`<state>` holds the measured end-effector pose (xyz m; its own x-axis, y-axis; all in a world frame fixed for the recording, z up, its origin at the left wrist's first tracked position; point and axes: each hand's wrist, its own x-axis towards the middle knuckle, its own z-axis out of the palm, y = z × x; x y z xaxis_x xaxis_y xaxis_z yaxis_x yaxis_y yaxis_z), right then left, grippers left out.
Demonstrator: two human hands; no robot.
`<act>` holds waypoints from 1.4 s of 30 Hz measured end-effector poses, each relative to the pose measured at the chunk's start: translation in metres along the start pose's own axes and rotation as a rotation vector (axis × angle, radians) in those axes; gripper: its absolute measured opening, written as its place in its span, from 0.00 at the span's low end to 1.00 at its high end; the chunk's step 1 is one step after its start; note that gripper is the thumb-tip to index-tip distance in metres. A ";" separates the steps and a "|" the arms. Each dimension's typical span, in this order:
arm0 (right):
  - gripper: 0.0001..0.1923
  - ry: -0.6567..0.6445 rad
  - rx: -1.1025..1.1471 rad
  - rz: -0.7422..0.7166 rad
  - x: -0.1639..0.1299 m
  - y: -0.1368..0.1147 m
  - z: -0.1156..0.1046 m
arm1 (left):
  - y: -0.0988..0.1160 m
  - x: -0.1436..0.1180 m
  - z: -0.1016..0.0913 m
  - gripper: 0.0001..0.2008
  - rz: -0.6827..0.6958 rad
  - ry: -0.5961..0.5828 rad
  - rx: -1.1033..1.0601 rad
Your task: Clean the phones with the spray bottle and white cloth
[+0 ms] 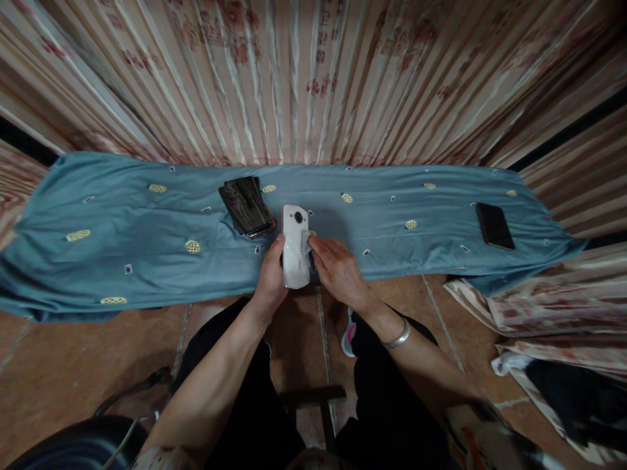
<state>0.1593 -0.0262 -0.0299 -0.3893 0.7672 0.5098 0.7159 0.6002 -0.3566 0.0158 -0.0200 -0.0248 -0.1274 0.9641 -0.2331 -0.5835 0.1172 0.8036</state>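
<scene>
White phone [295, 251] lies long axis pointing away, left hand [271, 277] clasping its left edge, right hand [337, 267] pinching film [304, 240] at its right edge.

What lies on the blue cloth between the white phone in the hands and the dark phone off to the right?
In the head view, only bare blue cloth with its small yellow patches lies between the white phone and the dark phone.
</scene>
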 end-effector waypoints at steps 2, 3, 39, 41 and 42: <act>0.20 -0.009 -0.002 -0.004 -0.001 -0.003 0.001 | 0.001 0.002 -0.001 0.21 0.001 0.026 -0.012; 0.20 -0.015 -0.002 -0.006 -0.002 -0.005 0.001 | 0.002 0.003 -0.002 0.21 0.005 0.047 -0.011; 0.17 -0.108 0.062 -0.091 -0.013 -0.024 0.005 | 0.025 0.008 -0.006 0.18 -0.079 0.102 -0.055; 0.17 -0.090 0.056 -0.098 -0.013 -0.023 0.005 | 0.025 0.008 -0.005 0.18 -0.079 0.114 -0.067; 0.16 -0.077 0.050 -0.105 -0.013 -0.023 0.005 | 0.025 0.008 -0.005 0.18 -0.076 0.118 -0.071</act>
<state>0.1446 -0.0490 -0.0323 -0.5051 0.7135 0.4856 0.6402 0.6870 -0.3437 -0.0034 -0.0109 -0.0094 -0.1716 0.9179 -0.3578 -0.6496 0.1676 0.7416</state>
